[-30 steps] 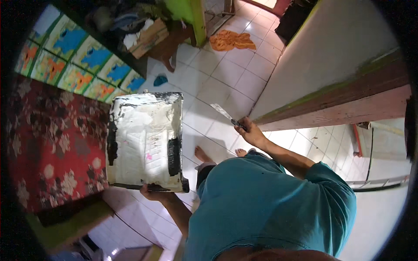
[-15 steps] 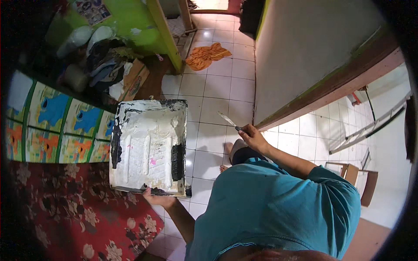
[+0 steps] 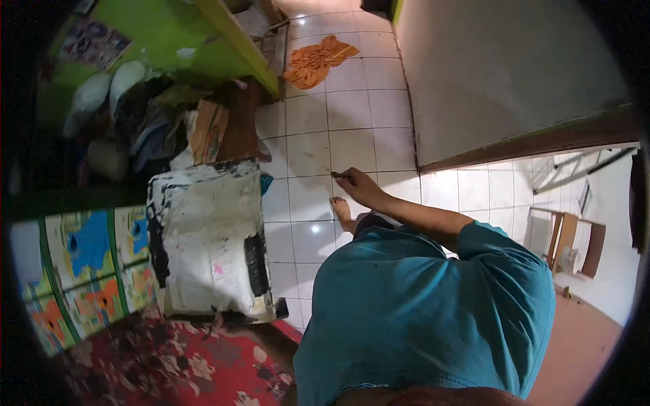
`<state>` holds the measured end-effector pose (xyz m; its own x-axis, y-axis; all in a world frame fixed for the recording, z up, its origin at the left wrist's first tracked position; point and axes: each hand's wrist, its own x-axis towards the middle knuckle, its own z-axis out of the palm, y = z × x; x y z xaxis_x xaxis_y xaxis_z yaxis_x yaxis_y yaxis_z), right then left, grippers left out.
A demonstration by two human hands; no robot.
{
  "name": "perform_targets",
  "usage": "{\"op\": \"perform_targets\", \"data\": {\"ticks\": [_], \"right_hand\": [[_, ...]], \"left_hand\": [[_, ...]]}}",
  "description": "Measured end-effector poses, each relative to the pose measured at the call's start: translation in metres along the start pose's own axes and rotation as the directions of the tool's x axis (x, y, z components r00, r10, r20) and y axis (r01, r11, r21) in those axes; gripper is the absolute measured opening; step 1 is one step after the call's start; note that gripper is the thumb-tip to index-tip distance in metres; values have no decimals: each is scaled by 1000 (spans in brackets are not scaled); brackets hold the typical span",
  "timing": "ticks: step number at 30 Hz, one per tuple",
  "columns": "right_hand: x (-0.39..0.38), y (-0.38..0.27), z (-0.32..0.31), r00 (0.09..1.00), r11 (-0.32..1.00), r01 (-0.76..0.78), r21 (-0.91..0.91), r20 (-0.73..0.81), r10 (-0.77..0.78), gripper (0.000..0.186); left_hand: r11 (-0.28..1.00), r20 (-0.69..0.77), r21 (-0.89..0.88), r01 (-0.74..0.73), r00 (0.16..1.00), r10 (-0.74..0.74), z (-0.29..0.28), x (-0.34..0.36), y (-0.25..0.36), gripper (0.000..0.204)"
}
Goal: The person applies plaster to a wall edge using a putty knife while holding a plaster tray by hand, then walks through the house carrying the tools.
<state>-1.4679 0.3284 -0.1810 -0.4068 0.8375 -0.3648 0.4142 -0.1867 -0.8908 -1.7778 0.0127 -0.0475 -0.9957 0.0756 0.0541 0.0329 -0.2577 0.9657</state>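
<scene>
A paint tray (image 3: pixel 193 233), coated in dried white paint with black patches along its sides, hangs at my left over the edge of the red floor covering. At its near edge my left hand (image 3: pixel 229 329) is closed on the rim, in shadow and partly hidden below it. My right hand (image 3: pixel 363 189) is raised over the tiles, right of the tray, fingers wrapped round the dark handle of a putty knife (image 3: pixel 337 175). The thin pale blade points up and left, smeared by motion and apart from the tray.
An orange cloth (image 3: pixel 317 64) lies on the white tiles ahead. A colourful drawer cabinet (image 3: pixel 88 250) and piled clothes (image 3: pixel 145 128) stand left, with a cardboard box (image 3: pixel 208 128) beside them. A grey wall (image 3: pixel 508 81) runs along the right. My bare foot (image 3: pixel 342 211) shows below.
The view has shifted, with the cloth now higher in it. The tray has moved a little left and down. My right hand with the putty knife is further left, and a foot has come forward.
</scene>
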Motion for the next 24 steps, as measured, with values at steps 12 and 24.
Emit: {"op": "perform_targets", "data": {"ticks": [12, 24], "right_hand": [[145, -16, -92, 940, 993, 27, 115, -340, 14, 45], [107, -19, -139, 690, 900, -204, 384, -596, 411, 42]], "left_hand": [[974, 346, 193, -119, 937, 46, 276, 114, -114, 42], [973, 684, 57, -222, 719, 124, 537, 163, -228, 28]]}}
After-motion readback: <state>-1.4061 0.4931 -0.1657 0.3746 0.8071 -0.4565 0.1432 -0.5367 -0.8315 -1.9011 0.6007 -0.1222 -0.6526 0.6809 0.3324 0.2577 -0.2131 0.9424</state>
